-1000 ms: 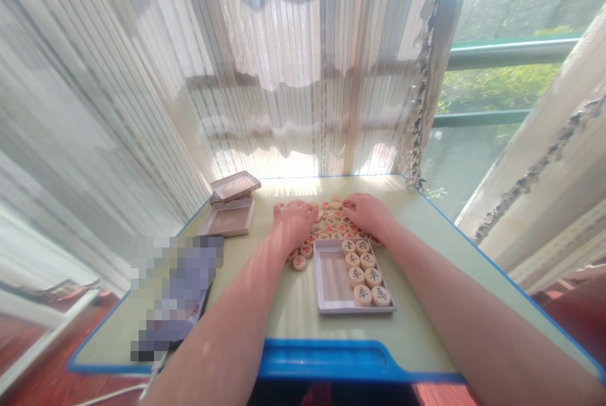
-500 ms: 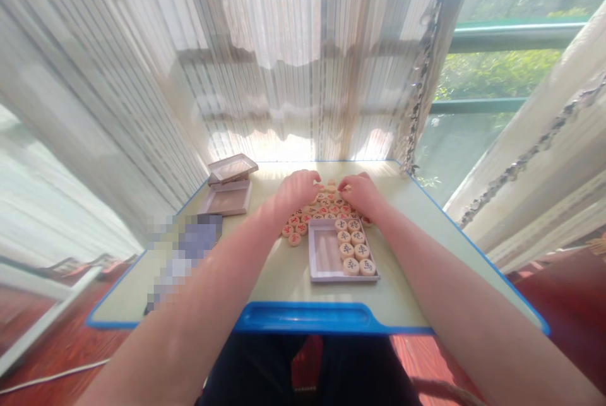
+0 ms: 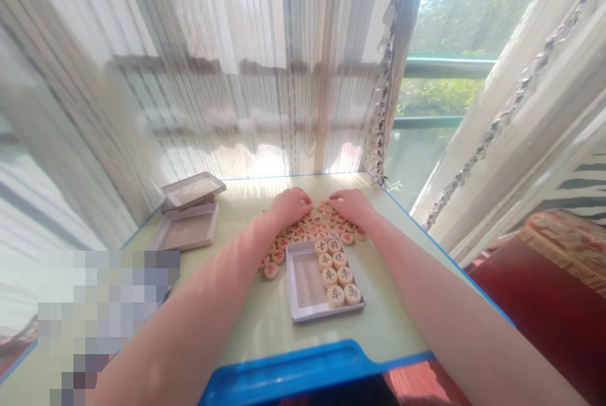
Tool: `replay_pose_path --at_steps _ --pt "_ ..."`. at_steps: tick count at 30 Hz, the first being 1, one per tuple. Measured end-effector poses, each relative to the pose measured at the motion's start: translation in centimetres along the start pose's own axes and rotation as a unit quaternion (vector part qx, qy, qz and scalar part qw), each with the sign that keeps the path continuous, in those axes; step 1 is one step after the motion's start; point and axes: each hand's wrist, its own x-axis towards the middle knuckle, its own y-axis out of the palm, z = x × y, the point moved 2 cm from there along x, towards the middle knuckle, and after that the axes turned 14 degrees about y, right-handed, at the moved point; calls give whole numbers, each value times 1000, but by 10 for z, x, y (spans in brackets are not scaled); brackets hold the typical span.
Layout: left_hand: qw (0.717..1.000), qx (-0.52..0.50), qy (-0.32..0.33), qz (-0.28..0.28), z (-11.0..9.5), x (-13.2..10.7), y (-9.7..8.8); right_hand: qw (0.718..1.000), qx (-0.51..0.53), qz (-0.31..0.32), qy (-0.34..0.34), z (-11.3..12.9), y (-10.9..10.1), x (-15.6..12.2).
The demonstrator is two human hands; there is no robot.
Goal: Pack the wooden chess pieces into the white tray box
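Note:
Round wooden xiangqi pieces (image 3: pixel 323 228) with red and dark characters lie in a loose heap, partly covered by my forearms. My left hand (image 3: pixel 292 205) rests at the heap's far left side, fingers curled down and drawn together. Opposite it, at the far right side, my right hand (image 3: pixel 353 205) bends its fingers inward over the pieces. What either hand's fingertips hold, if anything, is hidden. In front of the heap lies a shallow pale box (image 3: pixel 291 286). Two columns of dark-lettered pieces (image 3: pixel 330 276) fill its right part; its left part shows bare bottom.
Another shallow box (image 3: pixel 189 227) and a tilted box or lid (image 3: pixel 194 189) sit at the table's back left. A blurred-out object (image 3: pixel 137 292) lies at left. The table (image 3: pixel 392 317) has a blue edge with a moulded tray (image 3: pixel 288 365). Curtains (image 3: pixel 265 96) hang behind.
My view has turned right and come lower. The fingers of both hands have drawn closer together at the far side of the heap. The pieces in the box look unchanged.

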Motion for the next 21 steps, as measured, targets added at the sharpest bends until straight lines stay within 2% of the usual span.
replay_pose_path --at_steps 10,12,16,21 --pt "999 40 6 -1 1 -3 2 996 60 6 58 -5 3 5" --pt "999 35 0 -3 1 -3 2 996 80 -6 35 -6 3 6" --pt "999 41 -18 -19 1 -4 1 995 74 -41 -59 0 5 5" --pt "999 15 -26 -32 13 -5 7 993 44 -22 -103 8 5 -3"
